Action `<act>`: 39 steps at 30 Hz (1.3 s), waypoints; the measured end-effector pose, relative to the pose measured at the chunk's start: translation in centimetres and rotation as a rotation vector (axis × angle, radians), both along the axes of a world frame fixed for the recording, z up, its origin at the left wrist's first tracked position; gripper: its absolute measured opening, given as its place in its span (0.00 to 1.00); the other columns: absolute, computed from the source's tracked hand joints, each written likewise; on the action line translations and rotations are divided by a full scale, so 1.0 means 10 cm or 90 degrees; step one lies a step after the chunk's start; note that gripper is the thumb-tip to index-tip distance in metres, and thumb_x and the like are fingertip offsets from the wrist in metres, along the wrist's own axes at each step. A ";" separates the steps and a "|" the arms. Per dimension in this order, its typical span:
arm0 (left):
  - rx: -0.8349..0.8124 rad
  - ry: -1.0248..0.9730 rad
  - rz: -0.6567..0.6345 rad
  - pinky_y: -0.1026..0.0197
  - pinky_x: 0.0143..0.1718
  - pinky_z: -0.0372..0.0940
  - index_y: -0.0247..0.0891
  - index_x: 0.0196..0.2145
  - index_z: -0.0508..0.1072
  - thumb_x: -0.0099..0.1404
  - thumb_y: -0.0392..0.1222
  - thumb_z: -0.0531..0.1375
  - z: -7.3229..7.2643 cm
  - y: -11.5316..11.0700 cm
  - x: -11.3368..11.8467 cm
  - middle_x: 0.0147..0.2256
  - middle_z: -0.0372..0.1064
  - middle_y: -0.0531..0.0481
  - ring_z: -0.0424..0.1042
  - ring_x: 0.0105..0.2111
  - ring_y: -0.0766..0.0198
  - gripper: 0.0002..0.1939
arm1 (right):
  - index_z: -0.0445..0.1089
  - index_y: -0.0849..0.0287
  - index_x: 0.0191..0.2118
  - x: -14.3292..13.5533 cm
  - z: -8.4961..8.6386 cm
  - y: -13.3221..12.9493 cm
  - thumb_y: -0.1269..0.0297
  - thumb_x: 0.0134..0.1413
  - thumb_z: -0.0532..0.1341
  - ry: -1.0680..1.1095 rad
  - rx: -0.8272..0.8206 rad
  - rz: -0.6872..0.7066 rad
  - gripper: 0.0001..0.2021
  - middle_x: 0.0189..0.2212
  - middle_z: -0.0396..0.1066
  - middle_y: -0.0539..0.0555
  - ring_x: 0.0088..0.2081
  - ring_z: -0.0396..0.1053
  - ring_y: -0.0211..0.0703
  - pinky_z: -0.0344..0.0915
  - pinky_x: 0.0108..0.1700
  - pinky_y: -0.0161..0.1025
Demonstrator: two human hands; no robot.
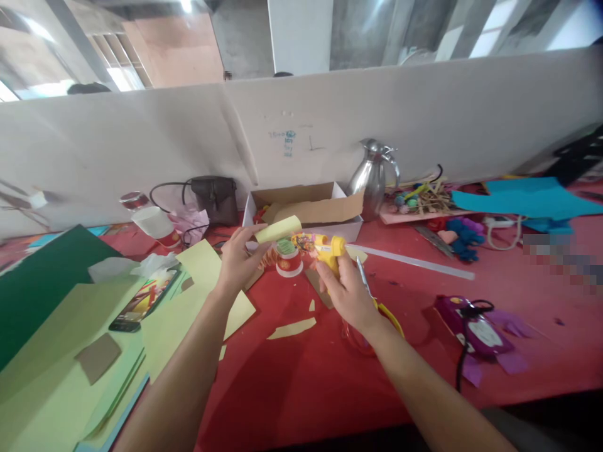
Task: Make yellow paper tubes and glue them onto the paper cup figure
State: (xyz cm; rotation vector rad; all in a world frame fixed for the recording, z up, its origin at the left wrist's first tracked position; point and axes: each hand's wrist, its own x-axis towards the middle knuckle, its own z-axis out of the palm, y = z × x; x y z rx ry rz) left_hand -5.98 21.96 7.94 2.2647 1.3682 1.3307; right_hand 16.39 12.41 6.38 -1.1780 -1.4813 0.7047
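Observation:
My left hand (239, 257) is closed on a pale yellow paper roll (279, 230), held over the table. In my right hand (347, 285) is a yellow glue gun (332, 248), its nozzle end pointing left toward the roll. A long translucent glue stick (419, 260) stretches to the right from behind the gun. Below the roll and the nozzle stands a small red and white paper cup (289, 263) with something green on top. Scissors with yellow handles (390, 319) lie partly hidden under my right wrist. Pale paper scraps (293, 328) lie in front of the cup.
Behind my hands are an open cardboard box (348, 227) and a steel jug (370, 176). Yellow and green paper sheets (179, 329) and a phone (145, 300) lie left. To the right are a purple device (472, 326) with a black cable and blue paper (532, 198).

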 end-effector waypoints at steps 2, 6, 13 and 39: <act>0.004 0.002 -0.001 0.56 0.48 0.66 0.43 0.50 0.75 0.63 0.45 0.63 0.00 -0.01 0.00 0.47 0.75 0.48 0.73 0.45 0.57 0.17 | 0.62 0.53 0.42 -0.01 -0.01 0.01 0.56 0.67 0.54 -0.010 -0.012 -0.001 0.08 0.22 0.65 0.45 0.24 0.66 0.40 0.64 0.30 0.39; 0.020 0.020 -0.005 0.55 0.50 0.66 0.43 0.50 0.75 0.64 0.44 0.63 -0.01 -0.02 0.00 0.47 0.75 0.48 0.74 0.46 0.57 0.16 | 0.61 0.54 0.47 -0.03 -0.09 0.04 0.55 0.68 0.52 -0.009 -0.037 0.010 0.10 0.23 0.64 0.46 0.27 0.68 0.43 0.64 0.32 0.42; 0.020 0.044 0.005 0.53 0.53 0.65 0.45 0.49 0.75 0.64 0.43 0.63 -0.02 -0.03 0.01 0.48 0.76 0.49 0.74 0.47 0.56 0.15 | 0.58 0.57 0.55 -0.06 -0.14 0.03 0.53 0.68 0.52 -0.023 -0.072 0.012 0.17 0.23 0.64 0.47 0.27 0.69 0.45 0.63 0.31 0.41; 0.033 0.043 0.020 0.52 0.52 0.65 0.46 0.49 0.76 0.63 0.43 0.63 -0.03 -0.01 0.00 0.47 0.76 0.50 0.74 0.47 0.55 0.16 | 0.67 0.59 0.35 0.90 -0.21 0.25 0.61 0.56 0.65 0.575 -0.224 -0.283 0.09 0.23 0.72 0.47 0.20 0.69 0.32 0.66 0.22 0.26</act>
